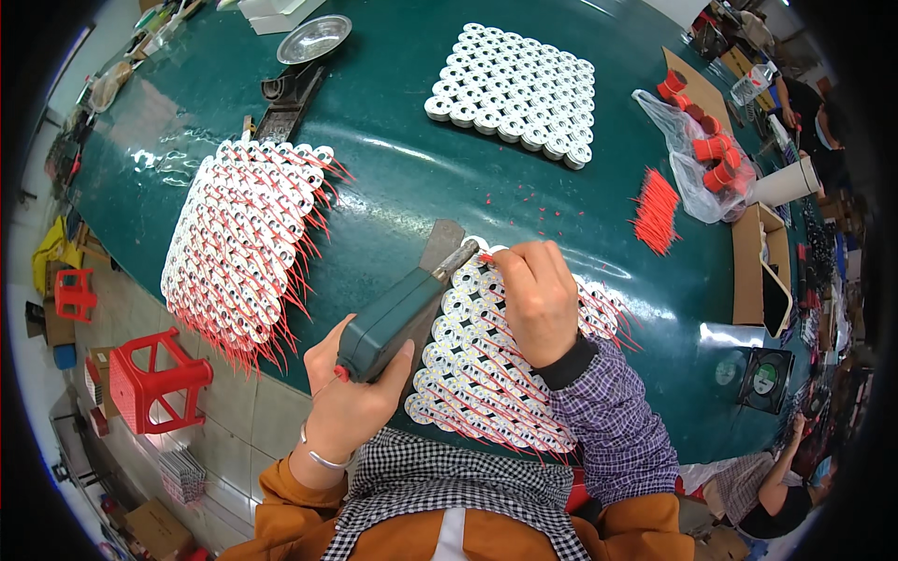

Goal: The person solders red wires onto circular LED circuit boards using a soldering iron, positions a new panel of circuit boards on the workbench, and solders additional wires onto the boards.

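My left hand is wrapped round the handle of a dark green gun-shaped tool with a metal barrel, likely a soldering gun. Its tip rests at the far left corner of a block of white round discs in front of me. Short red wires stick out from many of these discs. Close to the tip, my right hand is pinched on a small bunch of red wires. Its palm hangs over the discs. A flat metal blade shape lies beside the tool.
At left stands another disc block bristling with red wires; a plain one lies at the back. Loose red wires, red spools and an open carton are at right. A metal dish stands at the back left.
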A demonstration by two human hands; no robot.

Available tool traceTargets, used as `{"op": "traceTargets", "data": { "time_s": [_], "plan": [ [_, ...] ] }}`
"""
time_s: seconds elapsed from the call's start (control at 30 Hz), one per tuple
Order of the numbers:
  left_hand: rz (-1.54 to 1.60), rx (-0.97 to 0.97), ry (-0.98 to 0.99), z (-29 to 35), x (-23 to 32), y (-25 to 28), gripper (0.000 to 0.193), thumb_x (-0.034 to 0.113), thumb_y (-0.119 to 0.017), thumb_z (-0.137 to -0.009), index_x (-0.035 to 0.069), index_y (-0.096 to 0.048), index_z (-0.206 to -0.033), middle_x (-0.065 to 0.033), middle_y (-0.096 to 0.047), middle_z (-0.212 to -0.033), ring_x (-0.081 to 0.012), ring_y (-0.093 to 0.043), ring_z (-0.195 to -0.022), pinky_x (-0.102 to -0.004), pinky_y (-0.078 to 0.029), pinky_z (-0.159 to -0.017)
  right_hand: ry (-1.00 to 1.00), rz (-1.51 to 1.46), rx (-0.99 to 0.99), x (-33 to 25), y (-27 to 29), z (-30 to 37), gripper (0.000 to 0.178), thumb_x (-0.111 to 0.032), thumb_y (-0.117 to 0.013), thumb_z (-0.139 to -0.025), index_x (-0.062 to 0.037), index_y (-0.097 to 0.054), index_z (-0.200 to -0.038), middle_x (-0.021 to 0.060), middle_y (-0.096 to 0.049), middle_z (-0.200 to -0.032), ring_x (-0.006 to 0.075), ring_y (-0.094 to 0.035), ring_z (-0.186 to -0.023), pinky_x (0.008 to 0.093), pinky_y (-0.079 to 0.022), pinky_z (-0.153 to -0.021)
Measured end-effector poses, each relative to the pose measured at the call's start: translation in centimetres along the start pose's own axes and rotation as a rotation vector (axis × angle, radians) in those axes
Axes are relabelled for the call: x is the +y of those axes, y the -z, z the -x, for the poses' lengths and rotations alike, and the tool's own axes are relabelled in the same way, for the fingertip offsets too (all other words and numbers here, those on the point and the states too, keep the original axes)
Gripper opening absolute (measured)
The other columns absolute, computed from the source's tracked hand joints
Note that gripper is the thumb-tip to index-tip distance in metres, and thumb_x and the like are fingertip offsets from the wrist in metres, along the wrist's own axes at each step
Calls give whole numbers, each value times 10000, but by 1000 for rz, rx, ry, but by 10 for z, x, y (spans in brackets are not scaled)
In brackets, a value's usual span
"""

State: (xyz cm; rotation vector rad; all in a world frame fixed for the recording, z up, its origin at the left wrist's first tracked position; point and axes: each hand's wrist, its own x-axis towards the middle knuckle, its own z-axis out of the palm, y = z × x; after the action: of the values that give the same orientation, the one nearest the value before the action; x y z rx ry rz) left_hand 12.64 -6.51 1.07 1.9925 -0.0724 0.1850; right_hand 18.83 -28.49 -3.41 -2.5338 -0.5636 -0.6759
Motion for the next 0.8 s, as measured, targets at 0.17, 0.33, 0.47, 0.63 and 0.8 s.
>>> {"op": "traceTargets", "data": {
  "time_s": [0.17, 0.33, 0.47, 0.63, 0.8],
  "plan": [
    [-70, -7, -49, -1, 1, 2, 144, 10, -749, -798, -18, -703, -931, -88, -701, -800, -145, -639, -626, -276, -497, -597, -14, 0, 0, 1, 0, 1, 213, 41, -629, -715, -7, -619, -923, 107, -579, -894, 279, -573, -832, 378, -511, -681],
    [18, 23, -24, 3, -2, 1, 154, 11, -752, -797, -21, -704, -940, -81, -705, -805, -144, -642, -629, -279, -505, -611, -7, -9, 14, 0, -1, 0, 219, 46, -630, -707, -4, -617, -919, 108, -576, -888, 279, -567, -819, 380, -505, -678],
    [59, 43, 18, 0, 2, -4, 160, 11, -750, -799, -25, -705, -949, -87, -711, -811, -161, -658, -644, -285, -518, -634, 5, -1, 8, 0, 0, -1, 214, 47, -628, -707, -3, -617, -915, 107, -575, -885, 278, -566, -815, 376, -505, -678],
    [-66, -34, -33, -2, 4, 0, 170, 13, -748, -801, -28, -706, -961, -106, -711, -828, -177, -672, -664, -289, -520, -639, -5, 7, 8, 1, -1, 0, 206, 38, -632, -709, 1, -623, -912, 106, -577, -884, 274, -569, -821, 374, -509, -679],
    [-32, -21, -9, 0, 0, -2, 170, 15, -746, -802, -30, -707, -961, -118, -709, -842, -186, -673, -669, -290, -520, -641, -1, 17, -6, -1, 1, -1, 210, 23, -640, -712, 3, -627, -920, 106, -578, -888, 272, -573, -831, 373, -516, -681]
  ]
}}
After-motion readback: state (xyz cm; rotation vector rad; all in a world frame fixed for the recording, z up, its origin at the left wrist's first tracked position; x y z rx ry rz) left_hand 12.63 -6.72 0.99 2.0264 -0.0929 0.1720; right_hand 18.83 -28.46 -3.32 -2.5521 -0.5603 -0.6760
